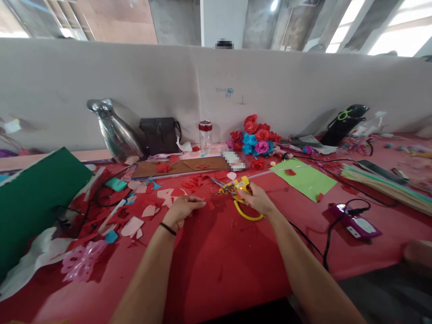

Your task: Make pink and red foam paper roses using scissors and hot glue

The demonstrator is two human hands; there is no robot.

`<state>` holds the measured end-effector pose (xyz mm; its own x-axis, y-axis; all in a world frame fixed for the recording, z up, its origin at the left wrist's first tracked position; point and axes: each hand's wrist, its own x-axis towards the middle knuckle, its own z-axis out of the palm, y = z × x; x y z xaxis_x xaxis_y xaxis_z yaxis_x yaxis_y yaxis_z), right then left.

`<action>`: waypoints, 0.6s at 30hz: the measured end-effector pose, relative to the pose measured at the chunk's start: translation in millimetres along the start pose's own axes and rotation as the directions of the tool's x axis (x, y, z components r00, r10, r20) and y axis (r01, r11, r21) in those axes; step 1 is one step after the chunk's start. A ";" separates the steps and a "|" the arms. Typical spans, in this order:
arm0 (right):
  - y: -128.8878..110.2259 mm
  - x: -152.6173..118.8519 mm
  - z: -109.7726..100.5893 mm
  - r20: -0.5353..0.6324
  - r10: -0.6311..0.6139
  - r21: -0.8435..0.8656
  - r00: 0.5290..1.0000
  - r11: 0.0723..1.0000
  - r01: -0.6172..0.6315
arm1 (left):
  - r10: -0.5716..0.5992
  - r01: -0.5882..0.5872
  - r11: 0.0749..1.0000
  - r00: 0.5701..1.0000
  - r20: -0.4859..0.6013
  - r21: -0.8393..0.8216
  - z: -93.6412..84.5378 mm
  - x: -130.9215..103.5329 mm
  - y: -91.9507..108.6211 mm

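My right hand [258, 200] is wrapped round a yellow hot glue gun [241, 185], whose nozzle points left. Scissors with a yellow loop handle [248, 217] lie on the table beneath the gun, partly covered by it. A short way to the left, my left hand [185, 210] has its thumb and fingertips pressed together, pointing at the nozzle. Anything in that pinch blends into the red cloth and cannot be made out. Red paper scraps [194, 182] and pale pink paper petals [165, 195] lie just beyond my left hand.
Paper roses [258, 139] in red, blue and purple stand at the back. Around them are a glass jar [205, 136], a dark bag [160, 137] and a steel flask [116, 130]. A green sheet [303, 178] and a purple power strip [357, 222] with cables lie right.
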<state>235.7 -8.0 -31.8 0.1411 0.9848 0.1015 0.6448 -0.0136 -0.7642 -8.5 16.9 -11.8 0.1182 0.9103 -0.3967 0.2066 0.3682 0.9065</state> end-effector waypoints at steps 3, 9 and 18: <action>5.8 6.0 -2.0 -0.072 0.033 -0.155 0.997 0.987 -0.044 | 0.036 -0.035 0.999 0.997 0.063 -0.022 -7.5 -2.7 4.6; 10.2 10.3 -0.2 -0.152 -0.019 -0.333 0.988 0.942 -0.033 | 0.142 -0.121 0.986 0.969 0.203 -0.112 -16.8 -12.9 11.7; -15.6 -7.8 -4.7 -0.332 -0.140 -0.384 0.933 0.923 0.002 | 0.224 -0.098 0.942 0.897 0.380 -0.322 -12.7 -22.9 15.0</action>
<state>228.1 -16.3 -17.7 0.2906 0.8633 0.4127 0.8841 -0.0773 -0.4610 -20.5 4.0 12.7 0.5214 0.8276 -0.2080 -0.1301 0.3179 0.9391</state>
